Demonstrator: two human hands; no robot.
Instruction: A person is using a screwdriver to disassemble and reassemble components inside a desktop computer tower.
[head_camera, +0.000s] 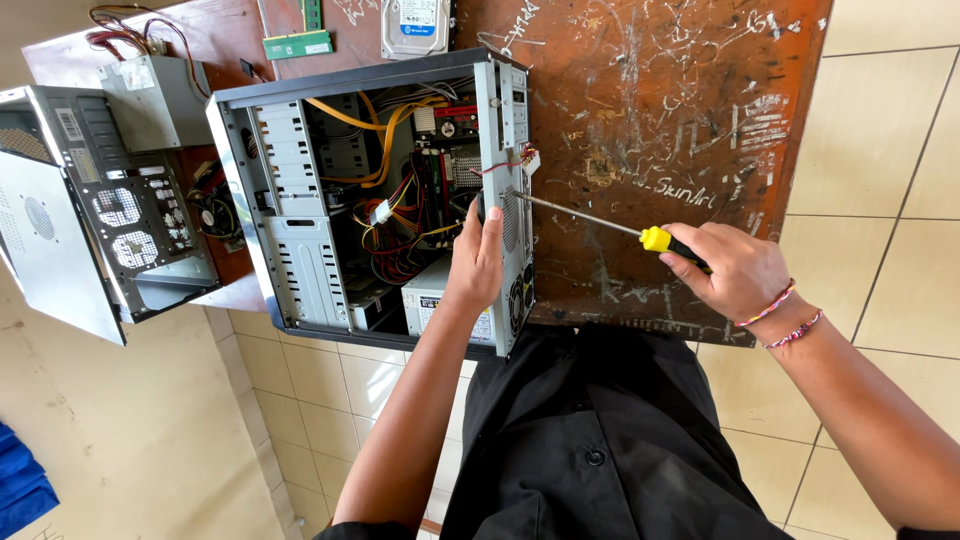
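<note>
An open grey computer case (300, 260) stands on a scratched brown table (660, 110), its inside full of yellow, red and black wires (395, 215). My left hand (478, 258) grips the case's rear panel edge, fingers curled over the metal. My right hand (735, 268) holds a screwdriver (590, 218) with a yellow and black handle. Its long shaft points left, and the tip meets the rear panel near the top of my left hand.
A second opened case with a fan grille (120, 225) lies to the left, with a grey power supply (150, 100) behind it. A green memory stick (297, 44) and a hard drive (415, 25) lie on the table's far side. Tiled floor surrounds the table.
</note>
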